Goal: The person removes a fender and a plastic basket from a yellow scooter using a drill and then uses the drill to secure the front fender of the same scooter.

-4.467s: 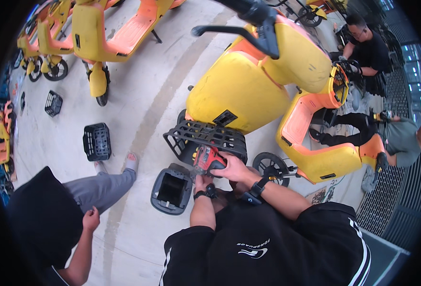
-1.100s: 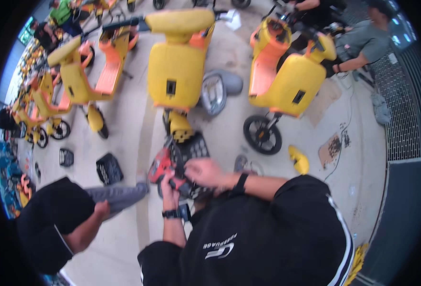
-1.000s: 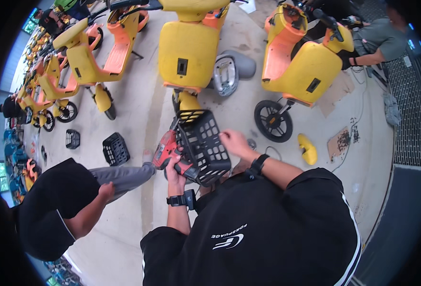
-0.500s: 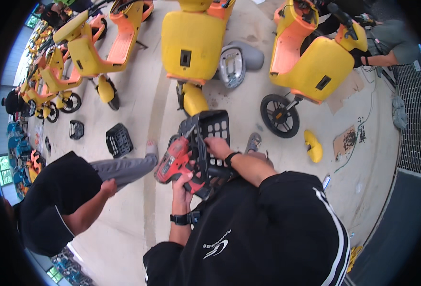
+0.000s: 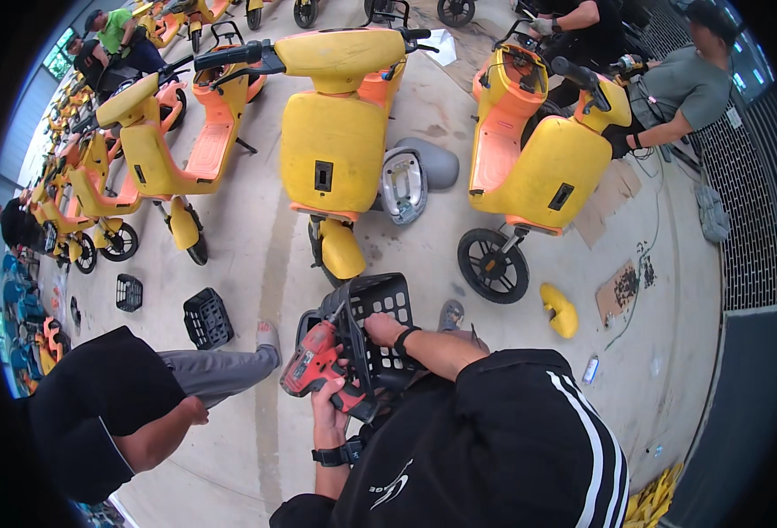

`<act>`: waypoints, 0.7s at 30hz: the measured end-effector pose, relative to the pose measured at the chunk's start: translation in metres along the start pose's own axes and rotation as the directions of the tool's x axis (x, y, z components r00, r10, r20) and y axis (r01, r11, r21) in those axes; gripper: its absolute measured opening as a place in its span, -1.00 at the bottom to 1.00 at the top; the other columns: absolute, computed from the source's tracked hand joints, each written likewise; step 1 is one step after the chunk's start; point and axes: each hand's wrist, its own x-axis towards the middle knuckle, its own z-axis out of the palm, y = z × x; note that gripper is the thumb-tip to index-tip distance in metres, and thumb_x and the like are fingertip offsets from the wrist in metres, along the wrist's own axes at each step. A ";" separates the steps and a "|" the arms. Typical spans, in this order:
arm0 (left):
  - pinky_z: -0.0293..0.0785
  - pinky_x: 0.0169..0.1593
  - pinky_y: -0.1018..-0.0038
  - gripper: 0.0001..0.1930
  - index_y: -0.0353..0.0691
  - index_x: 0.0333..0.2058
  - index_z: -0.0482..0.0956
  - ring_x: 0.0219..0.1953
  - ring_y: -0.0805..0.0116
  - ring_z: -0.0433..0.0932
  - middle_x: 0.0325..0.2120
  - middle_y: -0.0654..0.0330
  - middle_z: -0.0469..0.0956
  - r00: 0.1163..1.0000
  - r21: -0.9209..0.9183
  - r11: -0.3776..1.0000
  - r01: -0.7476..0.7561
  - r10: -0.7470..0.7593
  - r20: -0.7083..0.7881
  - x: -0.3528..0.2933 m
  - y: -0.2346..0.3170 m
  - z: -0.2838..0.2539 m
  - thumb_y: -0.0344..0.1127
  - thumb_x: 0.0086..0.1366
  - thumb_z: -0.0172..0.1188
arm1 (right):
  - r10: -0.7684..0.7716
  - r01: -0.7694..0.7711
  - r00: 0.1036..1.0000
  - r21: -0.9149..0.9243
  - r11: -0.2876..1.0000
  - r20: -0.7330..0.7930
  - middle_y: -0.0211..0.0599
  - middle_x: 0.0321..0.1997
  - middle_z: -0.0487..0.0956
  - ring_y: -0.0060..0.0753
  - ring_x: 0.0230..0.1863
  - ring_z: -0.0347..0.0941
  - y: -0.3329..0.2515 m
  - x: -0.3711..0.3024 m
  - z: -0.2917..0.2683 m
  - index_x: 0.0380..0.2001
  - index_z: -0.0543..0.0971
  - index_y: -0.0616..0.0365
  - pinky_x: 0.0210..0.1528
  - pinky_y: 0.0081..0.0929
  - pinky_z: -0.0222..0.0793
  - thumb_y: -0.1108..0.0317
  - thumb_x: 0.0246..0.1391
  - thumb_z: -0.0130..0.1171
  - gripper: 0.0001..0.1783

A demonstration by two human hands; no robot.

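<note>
While left fingers [image 5: 330, 388] clamp a red drill [image 5: 315, 358], right fingers [image 5: 373, 326] sit in the basket [image 5: 388, 373], grip unclear.

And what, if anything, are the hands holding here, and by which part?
The left hand holds the red-and-black power drill by its handle. The right hand is at the black latticed plastic basket; its exact hold cannot be told.

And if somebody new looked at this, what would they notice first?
Probably the big yellow scooter, standing near the top middle with its front toward the camera, with more yellow-and-orange scooters lined up to its left. Next might be the bright red power drill in the person's left hand, just below the middle. Right beside it is a black basket full of holes, with the right hand at it.
</note>
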 end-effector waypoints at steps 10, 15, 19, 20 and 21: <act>0.55 -0.08 0.30 -0.37 -0.34 0.13 0.31 -0.14 0.37 0.46 -0.18 0.24 0.48 1.000 -0.089 0.996 0.001 -0.003 -0.015 0.001 -0.001 -0.004 -0.42 0.00 0.14 | -0.528 0.596 0.798 -0.245 0.765 0.291 -0.07 -0.34 0.61 -0.03 -0.23 0.56 0.028 0.000 -0.013 -0.45 0.59 0.24 -0.17 -0.22 0.51 0.41 -0.07 0.12 -0.86; 0.56 -0.10 0.33 -0.38 -0.31 0.13 0.32 -0.11 0.34 0.49 -0.12 0.21 0.49 1.000 -0.093 0.996 -0.006 0.005 -0.014 -0.001 -0.007 -0.012 -0.45 0.00 0.13 | -0.218 0.217 0.975 -0.026 0.976 -0.039 0.00 -0.34 0.56 0.06 -0.23 0.51 0.018 -0.009 0.004 -0.27 0.49 0.26 -0.17 -0.14 0.47 0.36 -0.05 0.09 -0.75; 0.55 -0.09 0.34 -0.38 -0.30 0.15 0.30 -0.12 0.32 0.50 -0.12 0.19 0.50 0.999 -0.065 0.998 0.006 -0.008 -0.031 0.004 -0.010 -0.013 -0.46 0.02 0.13 | 0.004 -0.001 0.999 0.051 0.999 -0.044 -0.01 -0.33 0.58 0.11 -0.23 0.51 0.003 -0.010 0.003 -0.35 0.50 0.23 -0.18 -0.04 0.44 0.41 -0.09 0.08 -0.81; 0.55 -0.09 0.34 -0.38 -0.30 0.15 0.30 -0.12 0.32 0.50 -0.12 0.19 0.50 0.999 -0.068 0.998 0.006 -0.008 -0.031 0.007 -0.012 -0.012 -0.46 0.02 0.13 | 0.090 -0.064 0.983 0.164 0.984 -0.159 -0.04 -0.37 0.58 0.06 -0.27 0.52 -0.002 -0.011 0.001 -0.37 0.50 0.23 -0.21 -0.10 0.45 0.38 -0.07 0.10 -0.82; 0.55 -0.09 0.33 -0.38 -0.30 0.15 0.31 -0.12 0.32 0.50 -0.12 0.18 0.49 0.999 -0.067 0.998 -0.003 0.000 -0.034 0.012 -0.016 -0.012 -0.47 0.03 0.13 | 0.190 -0.113 0.946 0.284 0.952 -0.264 -0.07 -0.40 0.58 0.00 -0.31 0.54 -0.007 -0.015 -0.004 -0.39 0.50 0.22 -0.24 -0.16 0.45 0.35 -0.04 0.13 -0.83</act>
